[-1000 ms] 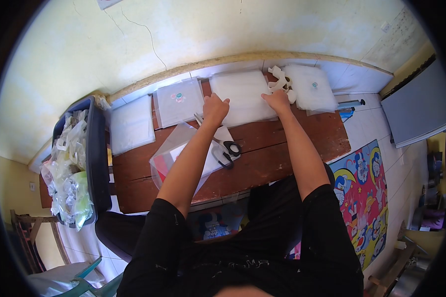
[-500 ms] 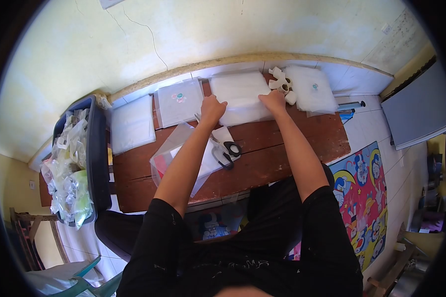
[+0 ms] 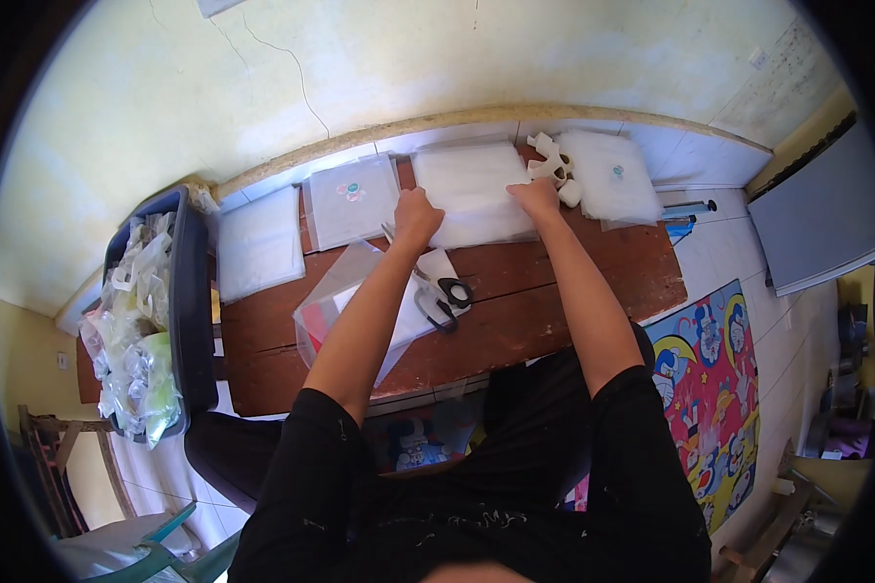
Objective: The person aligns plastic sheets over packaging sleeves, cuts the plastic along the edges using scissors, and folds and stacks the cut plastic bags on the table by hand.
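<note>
A stack of clear plastic bags (image 3: 476, 180) lies on the brown wooden table, near the wall. My left hand (image 3: 418, 216) is closed at its left edge, and my right hand (image 3: 537, 197) is closed at its right edge. The fingertips on the plastic are partly hidden. Below my left hand, black-handled scissors (image 3: 454, 291) rest on loose clear sheets and white paper (image 3: 352, 291). Cut cream-coloured pieces (image 3: 551, 157), perhaps rolls or strips, sit just beyond my right hand.
More stacks of plastic bags flank the middle one: a plain stack (image 3: 260, 243) and a printed stack (image 3: 351, 202) to the left, another printed stack (image 3: 610, 175) to the right. A dark bin (image 3: 199, 321) full of plastic stands left of the table (image 3: 593, 282). A colourful mat (image 3: 710, 389) covers the floor at right.
Both hands stay at the edges of the bag stack, with only a very slight shift of the fingers. Everything else stays in place.
</note>
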### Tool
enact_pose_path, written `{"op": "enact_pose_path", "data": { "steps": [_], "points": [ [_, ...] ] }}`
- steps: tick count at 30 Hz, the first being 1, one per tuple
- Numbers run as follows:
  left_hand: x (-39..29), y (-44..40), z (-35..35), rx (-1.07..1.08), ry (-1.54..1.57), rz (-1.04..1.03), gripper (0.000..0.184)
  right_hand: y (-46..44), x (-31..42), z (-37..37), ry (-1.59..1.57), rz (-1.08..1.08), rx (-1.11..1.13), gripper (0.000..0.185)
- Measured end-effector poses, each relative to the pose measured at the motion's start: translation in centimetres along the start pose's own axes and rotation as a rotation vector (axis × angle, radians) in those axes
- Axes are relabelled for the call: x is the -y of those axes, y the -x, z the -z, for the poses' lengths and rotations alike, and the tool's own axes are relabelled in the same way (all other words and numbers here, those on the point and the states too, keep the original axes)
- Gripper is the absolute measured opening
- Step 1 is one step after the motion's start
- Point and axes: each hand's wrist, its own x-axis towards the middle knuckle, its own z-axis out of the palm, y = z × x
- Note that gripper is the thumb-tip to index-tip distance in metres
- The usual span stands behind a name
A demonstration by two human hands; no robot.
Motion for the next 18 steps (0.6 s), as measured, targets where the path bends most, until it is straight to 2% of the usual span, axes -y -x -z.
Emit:
{"op": "enact_pose_path", "data": {
  "steps": [4, 7, 9, 11, 13, 15, 17, 18],
  "points": [
    [0.0, -0.1, -0.2, -0.021, 0.010, -0.013, 0.039, -0.8, -1.3, -1.4, -0.096, 0.040, -0.030, 0.054],
    [0.1, 0.0, -0.1, -0.021, 0.007, -0.015, 0.039, -1.1, -1.8, -2.4, -0.160, 0.059, -0.150, 0.047],
    [0.1, -0.2, -0.1, -0.020, 0.006, -0.027, 0.039, -1.4, -2.1, -2.6, -0.314, -0.002, -0.078, 0.044],
    [0.2, -0.2, -0.2, -0.021, 0.010, -0.030, 0.039, -1.4, -2.1, -2.7, -0.335, -0.022, -0.059, 0.039],
    [0.2, -0.2, -0.1, -0.025, 0.007, -0.036, 0.039, -1.6, -1.9, -3.1, -0.535, -0.050, 0.050, 0.034],
    [0.0, -0.1, 0.2, -0.030, 0.004, -0.040, 0.039, -1.5, -1.9, -2.9, -0.658, -0.054, 0.101, 0.038],
    [-0.4, 0.1, 0.5, -0.006, -0.004, -0.014, 0.038, -1.2, -1.7, -2.8, -0.876, -0.083, 0.159, 0.032],
    [-0.9, 0.3, 1.0, -0.012, -0.003, -0.019, 0.038, -0.9, -1.6, -2.6, -0.878, -0.077, 0.156, 0.032]
  ]
}}
